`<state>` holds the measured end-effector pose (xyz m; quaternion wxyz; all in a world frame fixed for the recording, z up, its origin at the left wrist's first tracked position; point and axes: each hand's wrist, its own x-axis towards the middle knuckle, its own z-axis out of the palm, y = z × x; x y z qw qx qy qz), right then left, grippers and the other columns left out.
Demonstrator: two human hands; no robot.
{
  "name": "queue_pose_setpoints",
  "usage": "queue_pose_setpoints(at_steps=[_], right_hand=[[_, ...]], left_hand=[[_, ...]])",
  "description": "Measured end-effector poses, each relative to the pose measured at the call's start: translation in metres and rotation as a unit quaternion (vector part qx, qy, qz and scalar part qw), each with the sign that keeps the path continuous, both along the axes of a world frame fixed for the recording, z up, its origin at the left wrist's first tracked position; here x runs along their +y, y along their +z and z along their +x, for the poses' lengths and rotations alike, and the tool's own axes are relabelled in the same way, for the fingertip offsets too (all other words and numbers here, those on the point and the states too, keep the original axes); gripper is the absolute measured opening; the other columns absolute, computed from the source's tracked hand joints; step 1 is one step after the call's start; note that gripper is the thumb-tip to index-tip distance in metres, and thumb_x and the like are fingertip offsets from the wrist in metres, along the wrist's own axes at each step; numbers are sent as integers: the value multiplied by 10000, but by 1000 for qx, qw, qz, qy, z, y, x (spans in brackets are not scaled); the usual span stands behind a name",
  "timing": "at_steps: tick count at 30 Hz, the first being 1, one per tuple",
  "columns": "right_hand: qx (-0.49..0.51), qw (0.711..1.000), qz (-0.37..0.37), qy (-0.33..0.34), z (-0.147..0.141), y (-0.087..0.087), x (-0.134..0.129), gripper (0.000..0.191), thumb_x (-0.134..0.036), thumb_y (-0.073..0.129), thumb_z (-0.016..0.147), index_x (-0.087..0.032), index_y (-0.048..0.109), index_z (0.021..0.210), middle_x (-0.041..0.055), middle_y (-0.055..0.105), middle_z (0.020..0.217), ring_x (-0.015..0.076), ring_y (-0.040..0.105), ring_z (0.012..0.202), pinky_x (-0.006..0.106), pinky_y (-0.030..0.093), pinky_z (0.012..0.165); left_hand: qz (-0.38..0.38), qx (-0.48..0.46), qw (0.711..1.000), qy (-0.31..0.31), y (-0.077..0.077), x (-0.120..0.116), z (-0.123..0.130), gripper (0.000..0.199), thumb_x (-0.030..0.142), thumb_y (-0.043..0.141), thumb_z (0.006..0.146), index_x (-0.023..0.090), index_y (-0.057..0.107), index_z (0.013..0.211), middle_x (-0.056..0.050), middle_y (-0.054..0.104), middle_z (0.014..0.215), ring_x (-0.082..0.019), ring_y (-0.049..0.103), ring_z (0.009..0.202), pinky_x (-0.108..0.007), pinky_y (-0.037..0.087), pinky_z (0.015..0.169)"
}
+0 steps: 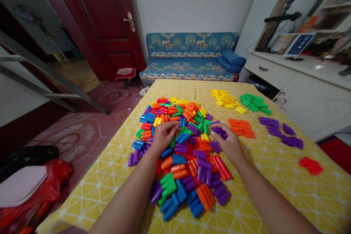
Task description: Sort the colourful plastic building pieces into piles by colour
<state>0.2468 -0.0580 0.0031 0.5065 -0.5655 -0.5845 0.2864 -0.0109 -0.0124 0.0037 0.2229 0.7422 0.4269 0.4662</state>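
Observation:
A mixed heap of bullet-shaped plastic building blocks in purple, orange, blue, green, red and yellow spreads over the table. At the heap's middle is my left hand, its fingers curled and pinched together among the blocks; what lies between the fingertips is hidden. On the heap's right edge, my right hand is closed on purple building blocks, which show between thumb and fingers. Just beyond that hand lies a group of orange blocks.
Single-colour groups lie on the right: yellow blocks, green blocks, purple blocks and red blocks. A yellow patterned cloth covers the table. Beyond stand a blue sofa and, rightward, a white cabinet.

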Motion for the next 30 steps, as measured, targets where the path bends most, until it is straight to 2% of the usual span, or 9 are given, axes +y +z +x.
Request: queue_pose_setpoints(at_steps=[4,7,9,13,17,20,24,26,30], right_hand=[[-45,998,-35,20,19,-2,2,266,-408,611,785,-185,661,923,45,697,889,177,646,771,289,505,703],[-62,993,-92,37,30,-2,2,333,-364,602,754,-193,644,1037,42,720,866,187,676,749,300,518,698],[-110,987,-112,28,38,-1,2,370,-307,582,732,-206,632,1084,28,725,835,185,679,719,294,512,677],[-281,955,-87,-28,48,1,-2,318,-235,567,699,-253,683,994,-2,713,760,179,655,679,262,450,603],[-392,916,-46,-75,44,4,-6,152,-278,603,716,-265,694,836,-1,705,774,178,642,697,255,405,569],[-421,902,1,-93,38,2,-6,165,-314,610,753,-239,691,876,30,701,913,200,648,825,287,455,664],[-408,911,60,-19,33,-5,-2,388,-224,593,799,-223,653,1183,70,674,1173,244,604,1078,388,466,914],[-398,916,58,2,31,-8,0,409,-186,579,819,-229,640,1221,72,672,1196,249,597,1095,415,460,934],[-401,915,47,5,25,-10,-1,385,-168,592,814,-227,655,1189,82,692,1122,246,616,1031,415,470,899]], left_hand=[[-2,-2,1000,-1,-1,0,0,195,241,576,898,197,733,1004,-23,782,824,-169,739,757,-258,571,734],[-3,-6,1000,-2,0,-1,0,193,241,577,898,199,733,1002,-20,781,816,-166,738,747,-258,572,736],[-5,-8,1000,-2,0,-1,1,194,252,576,901,202,733,1003,-20,780,814,-168,738,743,-258,573,729],[-2,-8,1000,-3,1,-1,1,200,264,575,902,203,735,1007,-25,781,817,-173,740,751,-261,573,725],[-1,4,1000,2,-1,0,0,211,278,567,905,204,734,1012,-27,780,809,-177,736,744,-267,570,715],[-7,-1,1000,-1,-2,1,0,214,279,567,905,203,731,1020,-26,778,805,-175,735,740,-262,571,704],[-4,-3,1000,-3,-2,1,0,211,272,567,905,199,730,1018,-28,776,799,-172,736,738,-260,572,708],[-3,-3,1000,-1,-2,1,0,209,272,567,906,197,730,1011,-29,778,804,-172,737,736,-261,573,707],[-12,-13,1000,-8,-4,2,-1,209,285,573,903,197,727,1012,-29,781,825,-175,743,749,-260,583,699]])
